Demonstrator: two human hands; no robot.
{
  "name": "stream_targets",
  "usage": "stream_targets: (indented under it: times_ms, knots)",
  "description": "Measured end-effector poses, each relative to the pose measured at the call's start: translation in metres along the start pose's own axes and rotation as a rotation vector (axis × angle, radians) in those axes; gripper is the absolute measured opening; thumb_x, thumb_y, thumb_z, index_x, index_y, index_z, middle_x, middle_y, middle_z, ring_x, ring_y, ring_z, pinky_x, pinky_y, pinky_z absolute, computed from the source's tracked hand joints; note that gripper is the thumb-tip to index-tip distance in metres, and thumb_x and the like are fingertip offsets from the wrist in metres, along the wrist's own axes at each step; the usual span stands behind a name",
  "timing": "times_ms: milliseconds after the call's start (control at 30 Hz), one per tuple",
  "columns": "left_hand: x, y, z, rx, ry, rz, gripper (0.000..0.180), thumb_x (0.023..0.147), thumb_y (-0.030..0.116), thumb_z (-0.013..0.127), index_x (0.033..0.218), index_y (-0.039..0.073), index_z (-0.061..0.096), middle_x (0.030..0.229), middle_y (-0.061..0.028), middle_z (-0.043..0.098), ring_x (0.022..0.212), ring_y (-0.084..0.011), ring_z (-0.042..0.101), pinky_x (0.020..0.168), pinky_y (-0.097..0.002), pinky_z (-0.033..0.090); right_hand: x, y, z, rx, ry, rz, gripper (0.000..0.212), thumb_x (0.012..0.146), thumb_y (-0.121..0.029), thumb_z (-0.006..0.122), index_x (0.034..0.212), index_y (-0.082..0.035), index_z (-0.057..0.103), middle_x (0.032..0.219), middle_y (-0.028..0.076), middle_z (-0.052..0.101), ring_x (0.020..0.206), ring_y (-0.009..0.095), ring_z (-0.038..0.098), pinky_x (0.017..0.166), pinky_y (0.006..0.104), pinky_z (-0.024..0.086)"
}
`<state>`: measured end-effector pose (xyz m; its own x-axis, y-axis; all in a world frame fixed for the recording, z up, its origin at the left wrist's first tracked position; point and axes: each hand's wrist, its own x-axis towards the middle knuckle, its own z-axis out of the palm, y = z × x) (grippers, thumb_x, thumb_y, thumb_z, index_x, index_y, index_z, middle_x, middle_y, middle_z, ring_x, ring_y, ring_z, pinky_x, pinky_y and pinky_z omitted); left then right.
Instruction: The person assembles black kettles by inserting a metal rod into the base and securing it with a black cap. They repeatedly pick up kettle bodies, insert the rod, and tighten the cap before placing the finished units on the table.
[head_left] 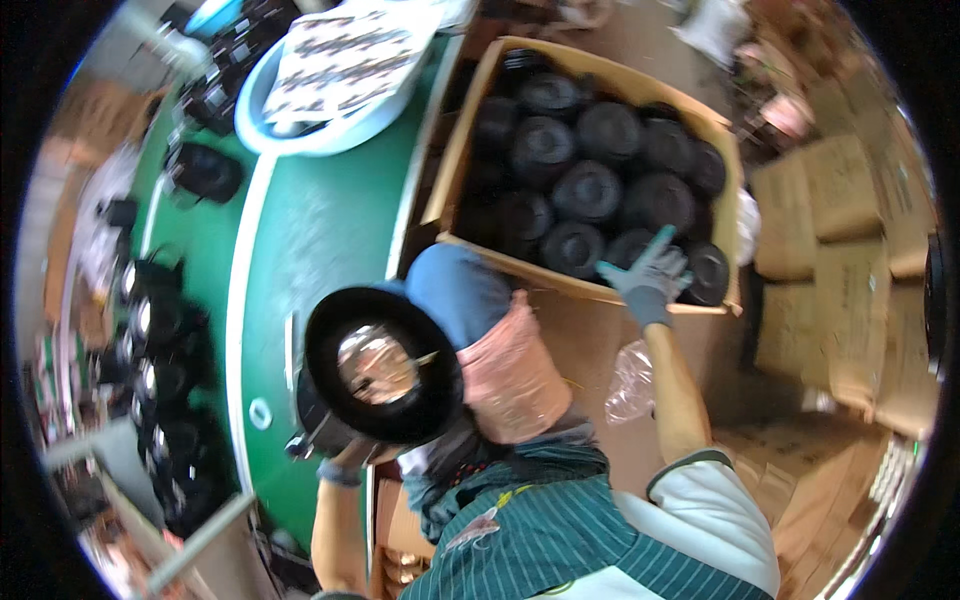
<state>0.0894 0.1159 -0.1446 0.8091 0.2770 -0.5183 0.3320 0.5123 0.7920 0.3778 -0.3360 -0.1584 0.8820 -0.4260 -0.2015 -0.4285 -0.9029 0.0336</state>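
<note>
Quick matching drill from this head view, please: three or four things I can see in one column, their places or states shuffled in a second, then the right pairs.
Things
1. right hand
2. left hand
3. cardboard box
4. pale blue tub

Places or states
A. at the far end of the green table, holding patterned sheets
B. gloved grey, reaching over the box's near edge to the black parts inside
C. open, filled with round black parts
D. under a black ring-shaped part with a shiny centre, holding it up

Pairs: 1-B, 2-D, 3-C, 4-A
</note>
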Motion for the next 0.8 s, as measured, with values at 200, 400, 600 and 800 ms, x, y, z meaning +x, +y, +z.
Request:
stream_targets:
  times_ms: [200, 400, 600, 800]
  knots:
    - [-0.01, -0.033, -0.015, -0.206, 0.002, -0.03, 0.056, 0.098, 0.024, 0.065, 0.145, -0.004, 0.054, 0.138, -0.0218, 0.063, 0.118, -0.0331, 0.067, 0.1, -0.0454, 0.057, -0.048, -0.01, -0.045, 0.155, 0.296, -0.109, 0.128, 0.065, -0.054, 0.092, 0.166, -0.02, 0.02, 0.152, 0.027, 0.042, 0.136, 0.044, 0.046, 0.113, 0.0572, 0.038]
    - [-0.005, -0.025, -0.013, -0.311, -0.082, -0.047, 0.05, 0.102, 0.022, 0.059, 0.144, -0.003, 0.054, 0.137, -0.021, 0.064, 0.115, -0.0326, 0.069, 0.097, -0.0446, 0.06, -0.167, -0.069, -0.15, 1.154, -0.324, -1.492, 0.125, 0.06, -0.049, 0.099, 0.159, -0.007, 0.036, 0.152, 0.022, 0.044, 0.138, 0.037, 0.05, 0.117, 0.0488, 0.042]
    - [-0.03, -0.021, -0.029, -0.449, -0.118, -0.118, 0.044, 0.106, 0.02, 0.054, 0.144, -0.003, 0.054, 0.135, -0.0201, 0.065, 0.112, -0.032, 0.07, 0.094, -0.0437, 0.062, -0.203, -0.094, -0.154, 0.887, -0.338, -1.754, 0.137, 0.05, -0.07, 0.094, 0.158, -0.008, 0.038, 0.153, 0.023, 0.039, 0.137, 0.041, 0.046, 0.116, 0.0517, 0.041]
    - [-0.034, -0.002, -0.026, -0.398, -0.407, -0.182, 0.048, 0.11, 0.021, 0.047, 0.153, 0.001, 0.044, 0.154, -0.0192, 0.05, 0.132, -0.033, 0.058, 0.106, -0.0463, 0.054, -0.218, -0.094, -0.149, 0.999, -0.274, -1.772, 0.135, 0.045, -0.066, 0.097, 0.153, -0.003, 0.046, 0.152, 0.02, 0.046, 0.138, 0.04, 0.049, 0.115, 0.0517, 0.04]
